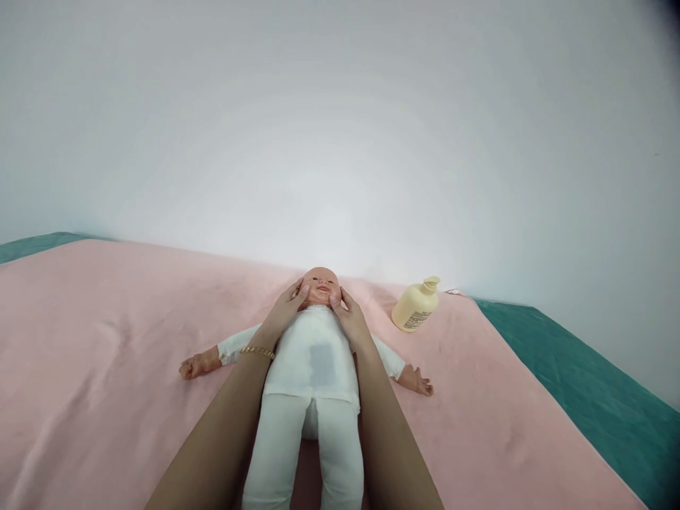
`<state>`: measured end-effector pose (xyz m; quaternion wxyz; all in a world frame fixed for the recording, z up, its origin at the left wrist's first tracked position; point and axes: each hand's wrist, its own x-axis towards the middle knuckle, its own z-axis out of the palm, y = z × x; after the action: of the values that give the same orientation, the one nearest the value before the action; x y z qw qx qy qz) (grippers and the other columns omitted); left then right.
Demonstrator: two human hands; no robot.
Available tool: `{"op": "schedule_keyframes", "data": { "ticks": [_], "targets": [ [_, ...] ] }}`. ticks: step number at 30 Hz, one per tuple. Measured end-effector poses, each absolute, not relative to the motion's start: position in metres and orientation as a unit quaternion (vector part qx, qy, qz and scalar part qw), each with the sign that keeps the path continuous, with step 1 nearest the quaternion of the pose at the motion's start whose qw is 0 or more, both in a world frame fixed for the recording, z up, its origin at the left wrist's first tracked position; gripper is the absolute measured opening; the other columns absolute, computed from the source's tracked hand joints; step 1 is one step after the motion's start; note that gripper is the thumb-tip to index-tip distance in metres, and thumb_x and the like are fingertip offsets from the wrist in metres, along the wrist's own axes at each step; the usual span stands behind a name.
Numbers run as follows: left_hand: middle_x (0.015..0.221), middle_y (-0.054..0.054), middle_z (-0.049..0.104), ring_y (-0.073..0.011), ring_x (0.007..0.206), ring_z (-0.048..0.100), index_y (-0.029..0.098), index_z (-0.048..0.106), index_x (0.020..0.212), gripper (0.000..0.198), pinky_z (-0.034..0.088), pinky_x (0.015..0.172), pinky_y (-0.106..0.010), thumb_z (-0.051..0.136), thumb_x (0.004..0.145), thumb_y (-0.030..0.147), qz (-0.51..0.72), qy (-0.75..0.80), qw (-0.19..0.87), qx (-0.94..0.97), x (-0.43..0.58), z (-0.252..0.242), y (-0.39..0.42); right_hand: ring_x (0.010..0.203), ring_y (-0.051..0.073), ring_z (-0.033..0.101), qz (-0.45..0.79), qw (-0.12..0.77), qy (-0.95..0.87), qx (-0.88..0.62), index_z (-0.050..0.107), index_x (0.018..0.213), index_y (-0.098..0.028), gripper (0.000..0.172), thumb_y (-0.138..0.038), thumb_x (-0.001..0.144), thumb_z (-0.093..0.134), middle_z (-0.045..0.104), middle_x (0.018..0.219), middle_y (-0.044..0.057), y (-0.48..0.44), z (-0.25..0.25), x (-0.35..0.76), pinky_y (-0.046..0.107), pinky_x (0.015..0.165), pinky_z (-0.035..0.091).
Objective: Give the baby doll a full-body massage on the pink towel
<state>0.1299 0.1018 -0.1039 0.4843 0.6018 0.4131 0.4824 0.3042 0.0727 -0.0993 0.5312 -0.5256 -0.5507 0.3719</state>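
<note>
A baby doll (321, 354) lies on its back with its head at the far end and its legs toward me. Its body is white cloth, with a greyish patch on the belly, and its arms are spread to both sides. My left hand (284, 310) cups the left side of the doll's head, the thumb on its cheek. On the other side my right hand (350, 319) holds the head in the same way, thumb near the jaw. The fingers of both hands curve around behind the head and are partly hidden. A bracelet (257, 352) circles my left wrist.
A pale yellow pump bottle (415, 306) stands to the right of the doll's head. The doll lies on a pink cloth (132, 397), with a green surface (574, 361) showing beyond its edges. Behind rises a plain whitish wall (340, 127).
</note>
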Motion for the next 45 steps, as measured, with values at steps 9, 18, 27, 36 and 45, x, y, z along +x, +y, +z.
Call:
{"op": "schedule_keyframes", "data": {
  "ticks": [9, 18, 27, 36, 45],
  "targets": [
    [0.150, -0.016, 0.042, -0.0277, 0.137, 0.041, 0.014, 0.040, 0.143, 0.072, 0.036, 0.111, -0.037, 0.063, 0.085, 0.049, 0.460, 0.470, 0.457, 0.598, 0.135, -0.098, 0.096, 0.127, 0.029, 0.053, 0.383, 0.506, -0.535, -0.558, 0.044, 0.143, -0.018, 0.081, -0.052, 0.074, 0.072, 0.050, 0.144, 0.012, 0.078, -0.110, 0.304, 0.042, 0.106, 0.044],
    [0.145, -0.015, 0.048, -0.0265, 0.131, 0.049, 0.018, 0.043, 0.139, 0.072, 0.043, 0.105, -0.036, 0.072, 0.078, 0.042, 0.489, 0.431, 0.464, 0.600, 0.138, -0.114, 0.105, 0.120, 0.026, 0.058, 0.352, 0.507, -0.549, -0.565, 0.046, 0.140, -0.018, 0.078, -0.052, 0.074, 0.071, 0.055, 0.139, 0.013, 0.084, -0.121, 0.305, 0.041, 0.102, 0.046],
    [0.146, -0.015, 0.047, -0.0278, 0.131, 0.049, 0.017, 0.044, 0.139, 0.070, 0.043, 0.105, -0.038, 0.070, 0.079, 0.043, 0.483, 0.439, 0.458, 0.603, 0.137, -0.110, 0.101, 0.124, 0.027, 0.055, 0.353, 0.516, -0.540, -0.563, 0.047, 0.138, -0.018, 0.075, -0.048, 0.075, 0.071, 0.054, 0.140, 0.012, 0.083, -0.120, 0.305, 0.041, 0.104, 0.045],
    [0.146, -0.013, 0.048, -0.0260, 0.133, 0.047, 0.017, 0.043, 0.140, 0.063, 0.040, 0.108, -0.037, 0.063, 0.085, 0.039, 0.462, 0.456, 0.450, 0.613, 0.135, -0.087, 0.085, 0.124, 0.030, 0.056, 0.394, 0.545, -0.519, -0.528, 0.060, 0.129, -0.021, 0.059, -0.049, 0.078, 0.069, 0.064, 0.129, 0.008, 0.077, -0.106, 0.306, 0.045, 0.106, 0.045],
    [0.149, -0.010, 0.045, -0.0245, 0.137, 0.042, 0.018, 0.041, 0.143, 0.060, 0.034, 0.112, -0.036, 0.054, 0.090, 0.042, 0.454, 0.451, 0.446, 0.625, 0.134, -0.088, 0.086, 0.123, 0.027, 0.058, 0.451, 0.562, -0.501, -0.479, 0.057, 0.133, -0.019, 0.059, -0.049, 0.083, 0.064, 0.063, 0.130, 0.008, 0.085, -0.118, 0.309, 0.044, 0.105, 0.046]
  ]
}}
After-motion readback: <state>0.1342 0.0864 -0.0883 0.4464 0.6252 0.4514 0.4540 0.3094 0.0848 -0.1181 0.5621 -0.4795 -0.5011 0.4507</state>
